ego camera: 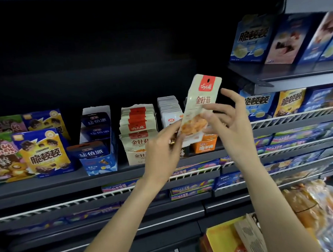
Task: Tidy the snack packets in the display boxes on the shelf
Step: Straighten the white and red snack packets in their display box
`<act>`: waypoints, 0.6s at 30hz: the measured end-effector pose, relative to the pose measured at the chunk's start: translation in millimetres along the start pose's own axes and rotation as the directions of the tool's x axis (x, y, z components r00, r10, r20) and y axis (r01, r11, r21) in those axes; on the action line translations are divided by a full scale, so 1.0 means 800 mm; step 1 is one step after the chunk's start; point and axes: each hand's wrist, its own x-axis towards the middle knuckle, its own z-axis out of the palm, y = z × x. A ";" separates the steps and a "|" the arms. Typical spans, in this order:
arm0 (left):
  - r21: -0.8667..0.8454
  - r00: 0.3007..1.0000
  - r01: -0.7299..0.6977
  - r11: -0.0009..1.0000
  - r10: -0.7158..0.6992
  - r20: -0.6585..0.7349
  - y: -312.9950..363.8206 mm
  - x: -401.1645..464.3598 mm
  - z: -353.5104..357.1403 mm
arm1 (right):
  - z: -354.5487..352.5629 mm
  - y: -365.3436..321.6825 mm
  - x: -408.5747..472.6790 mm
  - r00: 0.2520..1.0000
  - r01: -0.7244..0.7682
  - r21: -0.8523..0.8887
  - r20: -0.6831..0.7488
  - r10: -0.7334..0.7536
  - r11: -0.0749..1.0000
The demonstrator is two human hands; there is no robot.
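Here, a cream snack packet (200,106) with a red tab at its top and a picture of orange food low on its face is held up in front of the shelf (58,183), tilted slightly to the right. The left hand (163,147) pinches its lower left edge between thumb and fingertips; the right hand (229,120) grips its lower right side with thumb and forefinger, the other fingers spread loosely behind.

Behind the hands, along the front edge of the shelf, stands a row of display boxes. The cream display box (137,153) holds a leaning stack of matching cream packets (137,119) with red tabs. Left of it, the blue display box (100,159) holds dark blue packets (96,120), one of them slumped forward over its front lip. Right of the cream box, a stack of white packets (169,108) stands upright; their box is hidden by the left hand. An orange display box (203,144) shows below the held packet, its contents covered by both hands.

At the left end of the shelf stand blue-and-yellow cartons (44,152). More blue cartons (254,40) sit on the upper right shelf, blurred. At the bottom right corner, what looks like bagged bread (311,210) is cut off by the frame.
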 end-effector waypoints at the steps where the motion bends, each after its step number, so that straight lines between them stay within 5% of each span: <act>1: -0.041 0.998 0.060 0.997 -0.060 -0.005 -0.003 0.001 -0.004 | -0.005 0.004 0.006 0.999 -0.028 -0.079 -0.026 0.026 0.996; 5: -0.147 0.977 0.212 0.966 -0.204 0.067 -0.013 0.005 -0.027 | -0.019 0.013 0.032 0.983 -0.170 -0.129 0.047 0.177 0.977; 10: -0.149 0.956 0.291 0.945 -0.282 0.080 -0.036 0.013 -0.062 | 0.009 0.000 0.054 0.967 -0.094 -0.030 0.235 0.099 0.995; 13: 0.186 0.977 0.205 0.961 -0.212 0.015 -0.075 0.010 -0.091 | 0.028 -0.005 0.068 0.991 -0.016 0.044 0.131 0.010 0.999; 18: 0.512 0.964 0.049 0.858 -0.174 0.200 -0.116 -0.009 -0.120 | 0.064 0.007 0.083 0.997 -0.022 0.184 0.078 0.007 0.983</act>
